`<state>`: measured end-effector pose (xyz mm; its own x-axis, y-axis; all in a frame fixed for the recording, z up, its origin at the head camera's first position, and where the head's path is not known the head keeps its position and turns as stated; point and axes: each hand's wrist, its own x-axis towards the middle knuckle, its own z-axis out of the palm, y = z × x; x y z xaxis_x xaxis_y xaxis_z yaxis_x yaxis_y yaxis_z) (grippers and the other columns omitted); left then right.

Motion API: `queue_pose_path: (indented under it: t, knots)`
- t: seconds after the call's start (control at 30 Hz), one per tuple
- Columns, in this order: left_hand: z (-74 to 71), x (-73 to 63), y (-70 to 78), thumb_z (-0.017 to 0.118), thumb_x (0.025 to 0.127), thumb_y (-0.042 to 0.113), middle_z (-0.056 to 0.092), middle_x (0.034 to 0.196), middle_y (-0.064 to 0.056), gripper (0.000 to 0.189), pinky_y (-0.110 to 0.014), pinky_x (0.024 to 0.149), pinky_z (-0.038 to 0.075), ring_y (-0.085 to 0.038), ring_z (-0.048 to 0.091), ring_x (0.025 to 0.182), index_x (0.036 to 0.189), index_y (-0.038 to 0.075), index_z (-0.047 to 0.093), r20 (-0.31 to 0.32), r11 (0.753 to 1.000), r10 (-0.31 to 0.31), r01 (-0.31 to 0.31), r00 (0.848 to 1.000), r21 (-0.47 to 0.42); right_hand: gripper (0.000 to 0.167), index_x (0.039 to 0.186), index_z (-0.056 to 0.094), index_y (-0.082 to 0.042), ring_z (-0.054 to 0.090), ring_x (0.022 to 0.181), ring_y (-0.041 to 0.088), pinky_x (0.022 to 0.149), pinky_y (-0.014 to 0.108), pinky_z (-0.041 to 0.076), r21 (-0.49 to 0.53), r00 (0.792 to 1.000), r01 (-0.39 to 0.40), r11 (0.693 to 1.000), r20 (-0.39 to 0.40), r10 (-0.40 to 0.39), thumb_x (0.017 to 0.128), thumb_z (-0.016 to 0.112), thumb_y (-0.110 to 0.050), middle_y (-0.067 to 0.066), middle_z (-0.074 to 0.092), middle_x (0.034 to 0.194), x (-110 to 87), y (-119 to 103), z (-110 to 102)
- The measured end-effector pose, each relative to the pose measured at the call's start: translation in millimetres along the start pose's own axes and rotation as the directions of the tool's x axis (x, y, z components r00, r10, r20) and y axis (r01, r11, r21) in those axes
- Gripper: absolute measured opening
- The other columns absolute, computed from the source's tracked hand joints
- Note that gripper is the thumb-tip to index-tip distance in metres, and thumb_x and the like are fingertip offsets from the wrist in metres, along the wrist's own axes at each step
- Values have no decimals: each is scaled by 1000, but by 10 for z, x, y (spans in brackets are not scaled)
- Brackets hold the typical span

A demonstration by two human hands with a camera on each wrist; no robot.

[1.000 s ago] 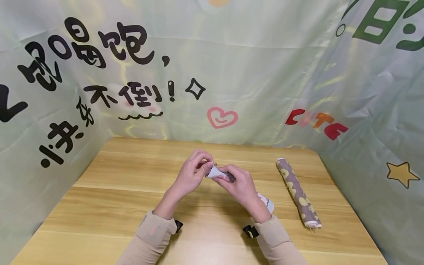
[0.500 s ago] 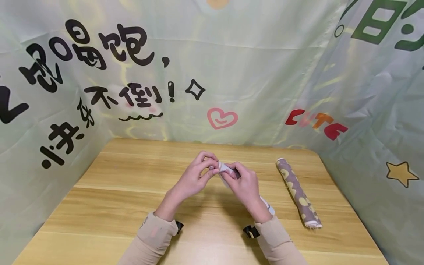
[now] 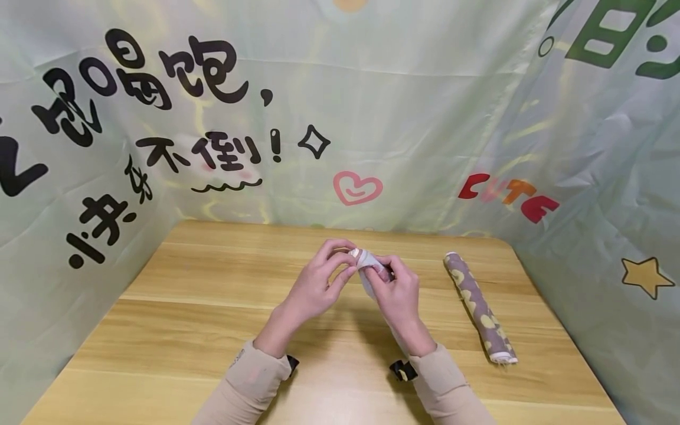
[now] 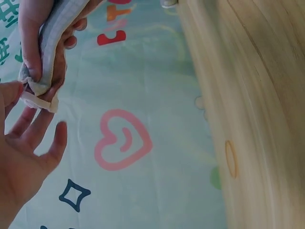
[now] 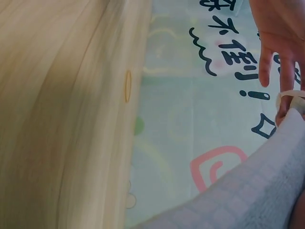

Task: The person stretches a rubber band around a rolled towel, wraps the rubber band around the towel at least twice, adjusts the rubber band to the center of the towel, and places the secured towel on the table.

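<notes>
Both hands hold a pale sock (image 3: 366, 261) raised over the middle of the table; its mouth shows a white band and pinkish patches. My left hand (image 3: 319, 280) pinches the edge of the mouth between thumb and fingertips, the other fingers spread. My right hand (image 3: 394, 295) grips the sock just below the mouth, its thumb pressed on the fabric. In the left wrist view the sock (image 4: 52, 45) runs as a long folded strip through the right hand. A white length of sock (image 5: 238, 191) hangs across the right wrist view, its inside grey and fuzzy.
A rolled purple cloth (image 3: 480, 310) with yellow spots and frayed white ends lies at the right of the wooden table (image 3: 186, 330). Printed fabric walls (image 3: 425, 118) stand close round the table's back and sides.
Both hands have shifted slightly right and up with the sock. Its opening has turned from facing left to facing up toward the left fingers. The rolled cloth stays in place.
</notes>
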<state>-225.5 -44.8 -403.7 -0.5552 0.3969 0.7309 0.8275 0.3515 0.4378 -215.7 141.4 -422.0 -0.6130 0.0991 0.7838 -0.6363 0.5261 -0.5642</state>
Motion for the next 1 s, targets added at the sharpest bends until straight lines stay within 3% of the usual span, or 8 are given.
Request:
queue_pose_path:
  t: [0.23,0.4,0.5,0.63,0.7,0.83,1.0]
  knots:
    - [-66,13,44,65,103,15,65,128,-1,3,-40,78,51,-17,66,110,103,13,67,-53,988,43,-34,998,153,15,95,73,-1,63,67,12,57,14,48,72,1000,-5,997,-25,6,84,83,0,12,77,87,15,-7,-2]
    - [-131,17,47,65,103,16,68,123,-2,5,-41,80,50,-19,66,111,103,12,68,-44,982,67,-58,997,179,16,94,73,-1,59,66,9,56,14,46,79,1000,-5,997,-29,7,82,84,3,12,75,84,26,-32,-25]
    - [-175,5,32,65,103,14,71,115,-1,4,-44,84,52,-19,68,109,103,12,68,-67,990,55,-45,996,133,17,91,70,3,55,64,4,54,12,42,75,997,-46,996,-61,50,80,83,8,15,72,78,51,-73,-66]
    - [-198,-4,14,64,103,7,75,110,-1,7,-38,77,52,-16,69,96,105,11,69,-88,999,-30,27,996,-37,19,88,66,9,52,64,0,54,11,38,88,990,-89,992,-100,98,78,80,16,21,67,73,88,-115,-116]
    - [-194,1,17,62,104,5,76,113,-3,8,-33,71,51,-16,67,89,103,10,67,-82,984,-105,91,991,-154,19,87,66,9,52,63,1,53,11,38,94,993,-78,992,-83,86,77,81,17,21,67,73,92,-123,-121]
    - [-170,8,17,60,106,9,74,112,-5,8,-28,66,49,-18,63,81,99,8,65,-88,924,-271,233,959,-304,20,89,70,2,53,62,5,53,13,40,91,998,-55,994,-32,58,78,85,9,14,70,75,71,-109,-108]
    - [-161,2,-20,68,102,13,68,107,-7,8,-30,74,52,-20,63,92,101,6,70,-117,893,-384,337,916,-298,18,91,72,-4,56,63,8,53,14,41,100,995,-94,991,-19,96,81,87,-2,8,71,77,43,-27,-104]
